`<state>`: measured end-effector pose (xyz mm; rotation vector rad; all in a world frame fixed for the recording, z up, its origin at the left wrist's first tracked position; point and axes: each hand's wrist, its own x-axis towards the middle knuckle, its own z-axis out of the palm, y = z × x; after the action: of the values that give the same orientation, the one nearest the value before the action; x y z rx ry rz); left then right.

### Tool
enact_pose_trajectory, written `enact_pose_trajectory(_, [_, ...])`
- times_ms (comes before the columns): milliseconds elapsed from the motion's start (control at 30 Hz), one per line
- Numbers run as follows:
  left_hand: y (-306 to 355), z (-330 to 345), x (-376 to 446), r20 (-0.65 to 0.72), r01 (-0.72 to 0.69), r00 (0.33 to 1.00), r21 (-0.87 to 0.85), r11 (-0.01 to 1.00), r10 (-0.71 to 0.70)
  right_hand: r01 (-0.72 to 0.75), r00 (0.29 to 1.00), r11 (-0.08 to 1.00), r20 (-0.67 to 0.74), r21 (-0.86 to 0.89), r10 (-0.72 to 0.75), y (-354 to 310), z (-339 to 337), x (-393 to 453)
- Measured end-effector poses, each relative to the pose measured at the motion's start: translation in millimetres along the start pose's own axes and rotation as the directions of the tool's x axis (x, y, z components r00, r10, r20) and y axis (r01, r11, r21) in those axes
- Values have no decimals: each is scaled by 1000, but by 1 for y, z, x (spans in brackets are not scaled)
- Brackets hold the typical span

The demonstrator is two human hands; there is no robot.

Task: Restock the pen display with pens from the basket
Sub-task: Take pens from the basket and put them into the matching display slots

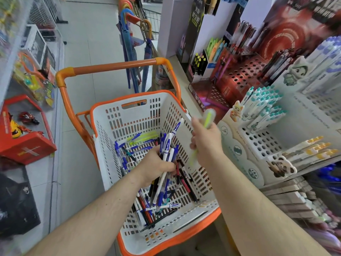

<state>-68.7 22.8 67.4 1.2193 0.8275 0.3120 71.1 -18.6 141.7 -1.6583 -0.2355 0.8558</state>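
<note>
A white basket (132,115) with orange rim and handle stands in front of me, with several loose pens (145,202) on its floor. My left hand (156,163) grips a bunch of blue-and-white pens (168,145) over the basket's middle. My right hand (204,137) holds a yellow-green pen (208,117), blurred, above the basket's right rim. Just right of that hand stands the white pen display (258,143) with rows of holes. Teal-capped pens (263,106) fill its upper rows.
A red perforated pen stand (238,74) and more pen racks (323,58) line the shelf on the right. Yellow-capped pens (311,148) lie at the right. Toy shelves (27,126) run along the left. Umbrellas (129,43) hang beyond the basket, across a tiled aisle.
</note>
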Motion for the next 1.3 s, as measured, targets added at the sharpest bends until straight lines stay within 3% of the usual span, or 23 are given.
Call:
enact_pose_trajectory(67, [5,2,-1,75,-15,997,36,999,13,-96,984,990,140,-105,110,6,4,-5])
enact_pose_trajectory(133, [9,4,-2,149,-8,989,51,999,0,-113,973,989,190,-91,129,8,8,-6])
enact_pose_trajectory(233, [9,3,-2,139,50,989,28,998,-54,-56,998,998,2,34,56,-5,1,3])
enact_pose_trajectory(300, [8,-2,-1,75,100,993,-63,993,-95,-47,998,993,-37,107,51,-20,-13,10])
enact_pose_trajectory(400, [11,-10,4,19,109,994,-311,944,-108,-90,985,995,142,-38,95,-28,-25,5])
enact_pose_trajectory(500, [24,-3,3,50,129,992,-429,894,-119,-88,944,955,281,-284,171,-20,-14,-9])
enact_pose_trajectory(667, [40,11,0,174,86,985,-469,879,-4,-17,970,944,222,-330,95,-6,0,-13])
enact_pose_trajectory(767, [41,13,0,136,59,991,-404,913,-4,6,975,938,209,-346,71,-5,-1,-18])
enact_pose_trajectory(867, [43,10,7,-58,-3,998,-419,908,-24,-61,992,966,94,-252,87,-9,-10,-20])
enact_pose_trajectory(933, [50,4,14,-250,-162,966,-395,904,64,-247,969,961,-6,-124,248,-1,-19,-21])
enact_pose_trajectory(1033, [66,5,16,-406,-376,879,-267,887,250,-600,800,789,109,136,589,27,-22,-38])
enact_pose_trajectory(1133, [72,21,9,-412,-442,842,-159,883,348,-720,694,649,229,245,683,43,-9,-45])
enact_pose_trajectory(1300, [67,37,-3,-342,-485,825,-23,874,449,-691,719,618,260,375,645,32,4,-45])
